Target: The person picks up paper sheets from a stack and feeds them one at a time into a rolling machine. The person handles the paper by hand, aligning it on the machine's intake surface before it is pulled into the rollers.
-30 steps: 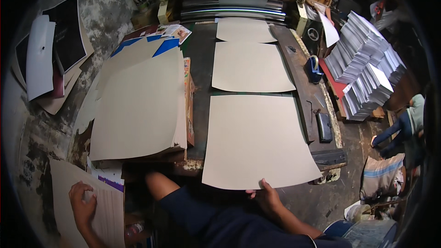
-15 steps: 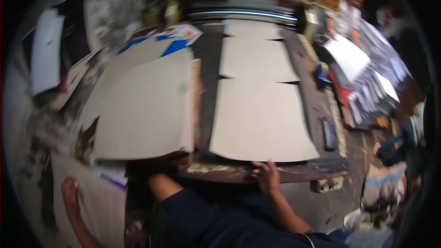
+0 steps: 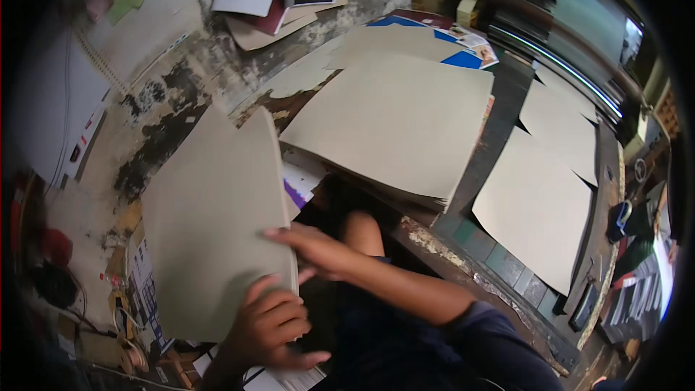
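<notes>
A long, dark, worn counter (image 3: 503, 264) with a chipped, cream-flecked near edge stretches ahead and to the right of the right hand (image 3: 308, 247). On it, ahead and somewhat right of that hand, sits a thick stack of large beige cardboard sheets (image 3: 398, 127). Farther right runs a row of flat beige cardboard sheets (image 3: 539, 206). Beyond these, farthest right of the hand, lies a small dark rectangular case (image 3: 583, 308).

Plain beige boards (image 3: 213, 224) stand stacked and tilted beside the worktable (image 3: 499, 261)
</notes>
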A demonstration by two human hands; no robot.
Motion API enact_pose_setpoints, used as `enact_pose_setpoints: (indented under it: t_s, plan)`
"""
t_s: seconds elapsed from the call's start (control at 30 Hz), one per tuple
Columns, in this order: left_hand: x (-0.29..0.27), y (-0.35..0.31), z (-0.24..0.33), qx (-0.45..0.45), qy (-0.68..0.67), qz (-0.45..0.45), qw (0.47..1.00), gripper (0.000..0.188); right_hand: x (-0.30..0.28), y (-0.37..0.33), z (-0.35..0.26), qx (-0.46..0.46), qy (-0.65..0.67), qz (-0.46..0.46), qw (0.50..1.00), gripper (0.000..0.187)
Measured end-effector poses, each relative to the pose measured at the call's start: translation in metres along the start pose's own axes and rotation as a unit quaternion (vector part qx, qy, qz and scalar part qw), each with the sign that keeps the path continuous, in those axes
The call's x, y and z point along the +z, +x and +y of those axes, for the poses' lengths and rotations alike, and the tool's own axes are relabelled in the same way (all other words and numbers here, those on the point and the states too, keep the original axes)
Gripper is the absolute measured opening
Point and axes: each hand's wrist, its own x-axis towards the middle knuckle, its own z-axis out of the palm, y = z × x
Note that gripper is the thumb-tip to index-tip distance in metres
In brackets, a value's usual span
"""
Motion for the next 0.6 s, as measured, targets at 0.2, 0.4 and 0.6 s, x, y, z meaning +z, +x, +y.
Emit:
enact_pose_setpoints:
  t_s: [0.2, 0.4, 0.6]
  plan:
    - [0.016, -0.077, 0.012, -0.089, 0.015, 0.205, 0.974, 0.035, 0.012, 0.026, 0.023, -0.143, -0.091, 0.098, 0.981, 0.053]
    - [0.094, -0.176, -0.033, -0.36, -0.022, 0.564, 0.743, 0.043, -0.007, -0.001, 0.005, -0.185, -0.094, 0.101, 0.973, 0.053]
    - [0.1, -0.108, -0.114, -0.305, -0.469, 0.613, 0.559, 0.066, -0.066, -0.078, -0.057, -0.31, -0.123, 0.203, 0.92, 0.04]
